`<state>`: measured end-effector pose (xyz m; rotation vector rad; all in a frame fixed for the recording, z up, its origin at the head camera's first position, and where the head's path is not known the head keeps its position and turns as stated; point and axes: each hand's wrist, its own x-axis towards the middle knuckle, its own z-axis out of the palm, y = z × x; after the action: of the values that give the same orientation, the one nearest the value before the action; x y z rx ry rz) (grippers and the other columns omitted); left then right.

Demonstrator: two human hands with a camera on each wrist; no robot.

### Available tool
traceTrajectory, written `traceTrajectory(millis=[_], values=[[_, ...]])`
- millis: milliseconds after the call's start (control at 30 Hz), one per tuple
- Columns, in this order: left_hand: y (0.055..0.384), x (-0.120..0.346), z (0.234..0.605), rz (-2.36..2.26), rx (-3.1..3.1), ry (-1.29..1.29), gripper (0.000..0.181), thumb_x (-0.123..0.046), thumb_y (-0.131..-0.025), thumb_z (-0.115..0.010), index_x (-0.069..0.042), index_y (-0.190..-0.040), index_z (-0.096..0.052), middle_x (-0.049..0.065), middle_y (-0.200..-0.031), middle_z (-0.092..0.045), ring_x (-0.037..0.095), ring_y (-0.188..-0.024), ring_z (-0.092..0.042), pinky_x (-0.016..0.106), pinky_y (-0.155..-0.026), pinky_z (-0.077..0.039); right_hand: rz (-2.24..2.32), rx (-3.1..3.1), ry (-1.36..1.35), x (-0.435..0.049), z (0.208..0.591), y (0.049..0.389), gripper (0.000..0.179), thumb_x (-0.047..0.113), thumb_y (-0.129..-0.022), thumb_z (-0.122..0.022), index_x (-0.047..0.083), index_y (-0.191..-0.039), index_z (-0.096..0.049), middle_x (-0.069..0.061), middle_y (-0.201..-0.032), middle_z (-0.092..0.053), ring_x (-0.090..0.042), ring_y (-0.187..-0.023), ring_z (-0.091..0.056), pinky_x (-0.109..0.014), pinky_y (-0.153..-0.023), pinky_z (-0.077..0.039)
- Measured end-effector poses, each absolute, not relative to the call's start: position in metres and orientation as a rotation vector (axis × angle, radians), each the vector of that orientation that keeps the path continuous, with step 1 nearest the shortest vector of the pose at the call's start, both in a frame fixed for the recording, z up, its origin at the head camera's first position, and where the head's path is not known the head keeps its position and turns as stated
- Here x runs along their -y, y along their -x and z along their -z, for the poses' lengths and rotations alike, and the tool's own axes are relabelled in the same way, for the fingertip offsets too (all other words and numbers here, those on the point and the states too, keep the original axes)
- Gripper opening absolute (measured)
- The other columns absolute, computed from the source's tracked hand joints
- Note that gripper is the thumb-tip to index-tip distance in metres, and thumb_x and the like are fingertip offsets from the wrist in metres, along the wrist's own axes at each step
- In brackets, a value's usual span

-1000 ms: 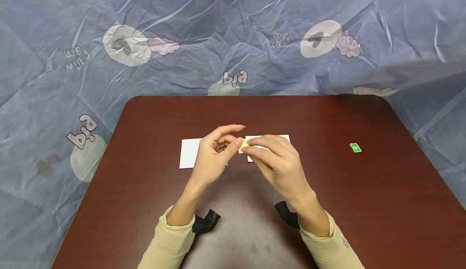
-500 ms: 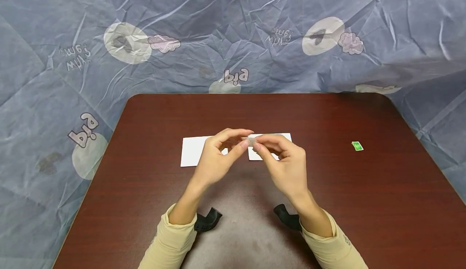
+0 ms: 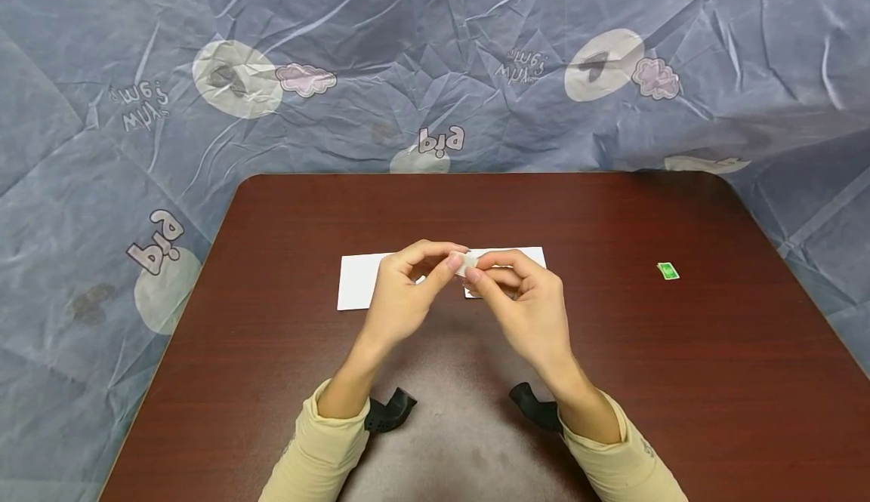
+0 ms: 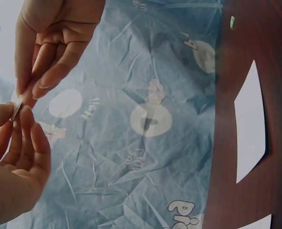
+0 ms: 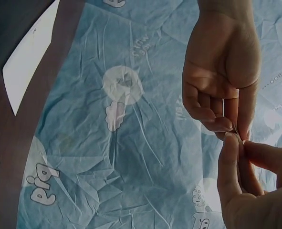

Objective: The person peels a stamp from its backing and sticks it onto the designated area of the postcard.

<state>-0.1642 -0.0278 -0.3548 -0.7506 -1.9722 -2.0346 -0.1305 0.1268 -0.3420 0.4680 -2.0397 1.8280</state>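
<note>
Above the table, a small, thin whitish square [image 3: 466, 263] is held up between both hands. My left hand [image 3: 396, 298] pinches its left side with thumb and fingertips, while my right hand [image 3: 532, 313] pinches the right side. In the left wrist view the thin square [image 4: 17, 104] appears nearly edge-on, thumb tips meeting at it. Much of it is covered by the fingertips. Behind the hands, two white cards lie on the table: the left card [image 3: 362, 283] and the right card [image 3: 531, 254], both partly hidden.
A small green-and-white piece [image 3: 668, 270] lies far right on the dark reddish table [image 3: 598, 215]. Behind the table hangs a wrinkled blue cloth [image 3: 381, 49] with printed shapes. A black wrist mount [image 3: 390, 411] is at the left sleeve, another black mount [image 3: 535, 408] at the right.
The small square's yellowish face showed a second ago; now a whitish face does. The fingers have shifted around it, and both hands have moved slightly.
</note>
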Motion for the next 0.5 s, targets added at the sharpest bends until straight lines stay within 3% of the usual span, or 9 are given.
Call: traceTrajectory(millis=[233, 367, 500], values=[[0.1636, 0.0276, 0.3538, 2.045, 1.943, 0.768, 0.020, 0.003, -0.089, -0.063, 0.007, -0.108, -0.067, 0.015, -0.091, -0.070, 0.033, -0.069, -0.067, 0.025, -0.062, -0.050, -2.078, 1.959, -0.384, -0.1300, 0.3400, 0.1306, 0.012, -0.011, -0.085, -0.063, -0.014, -0.096, -0.057, -0.013, -0.078, -0.071, -0.018, -0.066, -0.069, -0.036, -0.066, -0.055], [0.1632, 0.0278, 0.3530, 2.047, 1.964, 0.777, 0.021, 0.000, -0.092, -0.060, 0.007, -0.111, -0.067, 0.015, -0.099, -0.069, 0.035, -0.073, -0.067, 0.027, -0.064, -0.051, -2.030, 1.964, -0.367, -0.1291, 0.3407, 0.1317, 0.021, -0.013, -0.085, -0.063, -0.014, -0.105, -0.058, -0.019, -0.082, -0.070, -0.018, -0.068, -0.069, -0.034, -0.066, -0.056], [0.1623, 0.0269, 0.3531, 2.030, 1.972, 0.779, 0.022, 0.000, -0.091, -0.061, 0.006, -0.112, -0.066, 0.014, -0.096, -0.070, 0.027, -0.074, -0.066, 0.027, -0.062, -0.049, -1.966, 1.981, -0.373, -0.1268, 0.3416, 0.1317, 0.026, -0.015, -0.084, -0.063, -0.013, -0.109, -0.059, -0.026, -0.084, -0.068, -0.016, -0.070, -0.069, -0.033, -0.066, -0.055]])
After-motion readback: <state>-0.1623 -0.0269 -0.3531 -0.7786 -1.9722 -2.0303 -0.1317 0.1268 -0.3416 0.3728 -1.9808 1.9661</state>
